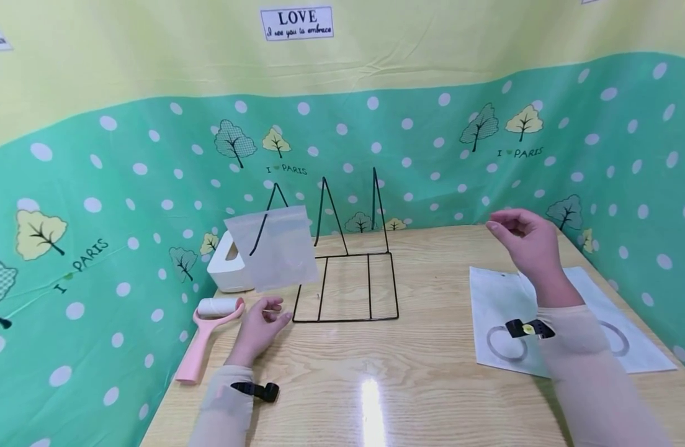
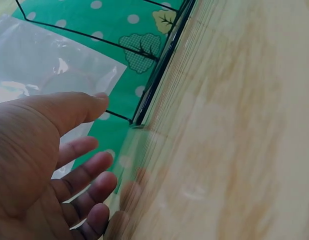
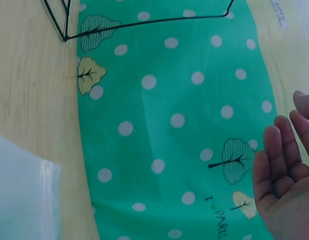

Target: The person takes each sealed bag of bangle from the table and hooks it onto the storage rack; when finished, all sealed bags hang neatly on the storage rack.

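A black wire rack (image 1: 370, 319) with upright triangular dividers stands on the table. At its left end a translucent frosted plastic bag (image 1: 281, 254) is upright against a divider. My left hand (image 1: 260, 329) is just in front of that bag, beside the rack's front left corner, with loosely bent fingers and nothing held. My right hand (image 1: 529, 245) is raised over whitish zip-seal bags (image 1: 490, 310) lying flat on the right, marked with grey rings. In the right wrist view, the right hand (image 3: 289, 185) has relaxed fingers and holds nothing. A zip strip shows on the bag (image 3: 29, 200) there.
A pink-handled lint roller (image 1: 193, 357) lies at the left, next to my left hand. Behind it is a white container (image 1: 228, 280) with an opening, partly covered by the upright bag. A green and yellow patterned curtain (image 1: 432, 124) encloses the table (image 1: 432, 385).
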A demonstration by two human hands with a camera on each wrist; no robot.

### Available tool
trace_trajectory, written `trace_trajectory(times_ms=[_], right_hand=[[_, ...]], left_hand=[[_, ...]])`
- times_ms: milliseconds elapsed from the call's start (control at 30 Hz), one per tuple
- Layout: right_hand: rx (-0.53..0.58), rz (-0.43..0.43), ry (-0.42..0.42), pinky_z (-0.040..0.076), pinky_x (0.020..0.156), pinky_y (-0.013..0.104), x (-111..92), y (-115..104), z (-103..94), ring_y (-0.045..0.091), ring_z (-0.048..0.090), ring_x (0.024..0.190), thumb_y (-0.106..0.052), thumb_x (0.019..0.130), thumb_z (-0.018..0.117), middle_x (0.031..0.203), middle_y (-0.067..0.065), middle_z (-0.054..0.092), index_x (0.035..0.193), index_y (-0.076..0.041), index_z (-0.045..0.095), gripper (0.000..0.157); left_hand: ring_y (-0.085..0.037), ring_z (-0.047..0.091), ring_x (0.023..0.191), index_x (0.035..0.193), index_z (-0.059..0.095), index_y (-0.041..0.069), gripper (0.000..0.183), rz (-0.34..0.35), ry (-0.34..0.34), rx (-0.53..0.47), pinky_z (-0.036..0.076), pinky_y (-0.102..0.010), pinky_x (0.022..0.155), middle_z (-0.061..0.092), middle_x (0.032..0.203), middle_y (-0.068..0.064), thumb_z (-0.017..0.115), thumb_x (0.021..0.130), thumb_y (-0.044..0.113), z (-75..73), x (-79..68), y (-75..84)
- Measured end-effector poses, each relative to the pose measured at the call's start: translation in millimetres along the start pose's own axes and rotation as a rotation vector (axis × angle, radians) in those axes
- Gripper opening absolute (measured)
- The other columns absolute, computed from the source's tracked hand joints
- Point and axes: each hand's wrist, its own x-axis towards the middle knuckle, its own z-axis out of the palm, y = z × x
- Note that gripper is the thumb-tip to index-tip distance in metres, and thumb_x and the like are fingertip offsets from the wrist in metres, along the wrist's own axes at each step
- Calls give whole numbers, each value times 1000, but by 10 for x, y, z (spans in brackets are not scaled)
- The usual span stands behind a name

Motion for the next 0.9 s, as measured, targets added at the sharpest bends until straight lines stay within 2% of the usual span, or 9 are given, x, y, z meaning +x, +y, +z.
trace_trajectory(times_ms=[233,433,667,900], right_hand=[[-106,126,-42,49,76,12,32,212,-172,11,59,101,-44,99,71,120,-2,65,131,-10,69,47],[-207,175,-90,48,75,14,54,412,-327,17,56,107,-55,100,64,126,6,63,137,-13,65,57],[-248,200,-140,48,73,14,87,694,-439,22,53,109,-54,100,65,135,9,59,138,-11,63,57],[-274,249,-186,51,72,22,119,844,-513,28,53,109,-60,98,63,135,13,55,139,-7,61,67]], left_hand=[[-25,61,101,137,62,7,53,-24,-15,39,48,-41,89,67,120,-9,83,93,29,32,-25,8],[-23,55,96,138,62,7,56,-22,-43,61,45,-38,83,66,119,-7,84,92,30,56,-17,16],[-20,54,92,136,65,8,57,-6,-42,104,44,-36,80,66,117,-6,87,89,32,84,-15,-6],[-19,54,92,134,68,10,56,23,-25,170,45,-37,82,65,113,-5,88,86,31,120,-9,-10]])
